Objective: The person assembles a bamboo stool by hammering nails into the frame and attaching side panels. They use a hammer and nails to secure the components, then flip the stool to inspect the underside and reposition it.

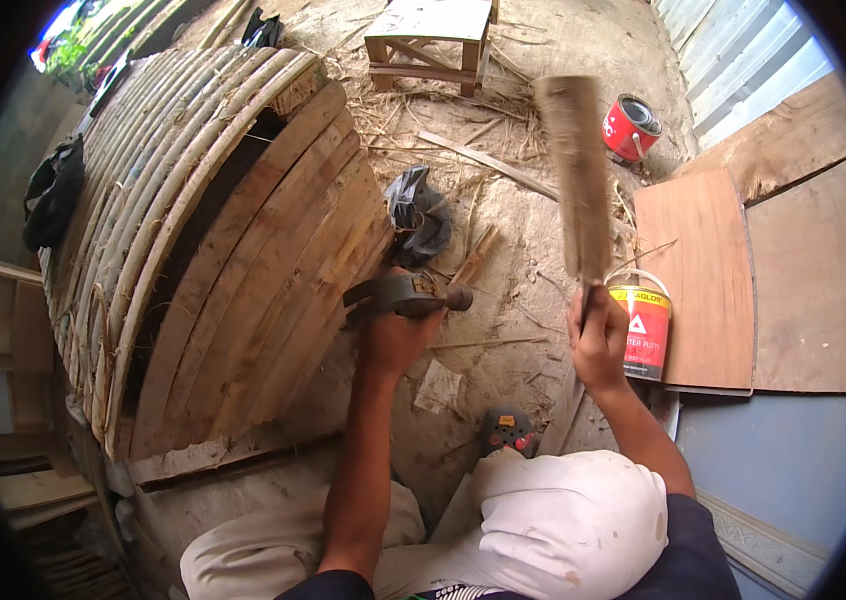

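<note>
Fingers of the left hand (401, 340) are curled tightly around the handle of a hammer (398, 295), leaving no gap; the fist hides most of the handle, and the head juts out above it, claw to the left and striking face to the right. It hangs in front of the lower right edge of the curved wooden panel (253, 300). The right hand (598, 345) is likewise closed, around the narrow lower end of a long flat brown piece (575, 180) that stands up over the ground (533, 275), between the panel's right edge and the left edge of the plywood (698, 260). Blur hides whether that piece is wood or rusted metal.

Judging by looks, the hammer is hard, compact and head-heavy, best held low on the handle so the head balances and swings freely. The flat piece seems stiff and moderately light to middling, wide at the top, so its weight probably pulls away from the wrist; the narrow end is the natural hold. Neither looks fragile; roughness probably limits slipping.
</note>
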The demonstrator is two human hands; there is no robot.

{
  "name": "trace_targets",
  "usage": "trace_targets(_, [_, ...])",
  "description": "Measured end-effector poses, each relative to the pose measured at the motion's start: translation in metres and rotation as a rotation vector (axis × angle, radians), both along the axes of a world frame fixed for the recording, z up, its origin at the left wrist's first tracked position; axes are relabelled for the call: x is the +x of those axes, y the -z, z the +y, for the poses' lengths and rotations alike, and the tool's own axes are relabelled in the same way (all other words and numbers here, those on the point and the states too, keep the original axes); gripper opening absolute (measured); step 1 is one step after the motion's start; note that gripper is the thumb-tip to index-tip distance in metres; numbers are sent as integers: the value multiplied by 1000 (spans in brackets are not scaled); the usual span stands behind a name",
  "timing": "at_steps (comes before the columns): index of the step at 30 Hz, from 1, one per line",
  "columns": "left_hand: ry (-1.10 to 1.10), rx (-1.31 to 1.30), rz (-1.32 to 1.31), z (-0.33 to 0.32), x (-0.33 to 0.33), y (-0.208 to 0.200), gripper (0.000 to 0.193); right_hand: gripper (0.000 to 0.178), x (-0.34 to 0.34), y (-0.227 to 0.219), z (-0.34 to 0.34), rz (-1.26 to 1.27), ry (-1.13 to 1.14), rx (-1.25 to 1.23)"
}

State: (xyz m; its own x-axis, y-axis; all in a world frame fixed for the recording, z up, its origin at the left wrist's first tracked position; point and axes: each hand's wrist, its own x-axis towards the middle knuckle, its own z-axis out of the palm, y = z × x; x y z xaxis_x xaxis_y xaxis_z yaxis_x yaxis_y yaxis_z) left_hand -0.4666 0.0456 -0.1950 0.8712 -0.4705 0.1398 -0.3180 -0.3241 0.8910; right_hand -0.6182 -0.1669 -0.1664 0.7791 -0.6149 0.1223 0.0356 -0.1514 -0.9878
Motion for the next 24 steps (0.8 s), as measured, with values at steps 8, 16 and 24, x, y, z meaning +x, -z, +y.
trace_targets(8, [1, 38, -74, -3, 7, 12, 28, 64, -20, -17, 9, 65, -227, 263])
trace_targets(16, [-16, 129, -136, 0, 9, 11, 28, 62, -36, 17, 7, 191, -216, 133])
trace_targets(24, [13, 121, -109, -3, 5, 21, 38, 62, -41, 14, 15, 196, -335, -160])
